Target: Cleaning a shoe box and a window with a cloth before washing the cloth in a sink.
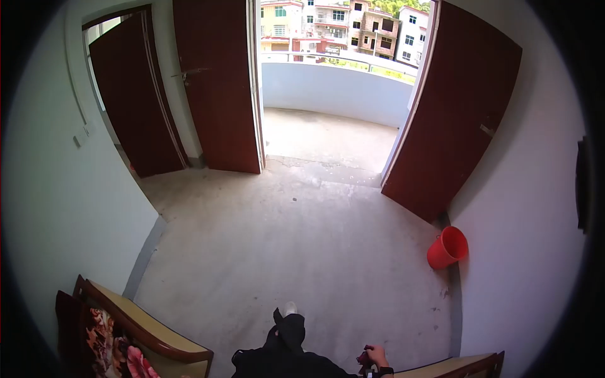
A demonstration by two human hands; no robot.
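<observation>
Red plastic, round and open-topped: a bucket [446,249] on the grey concrete floor [283,246], beside the white wall [523,252]. Nearer the person than the bucket and to its left, a right hand [379,356], fingers curled closed around a small dark-red object [363,359], too small to identify. Cannot tell the state of the left hand, out of view. Farther left of the bucket, black clothing [287,362] and a white shoe [290,308]. Farther left again, brown-framed beige furniture [142,321] with pink-and-orange floral cloth [104,334]. Just beyond the bucket, a reddish-brown open door [454,113]; beyond and left of the bucket, a pale curved balcony wall [334,88] and two more reddish-brown doors [214,94].
</observation>
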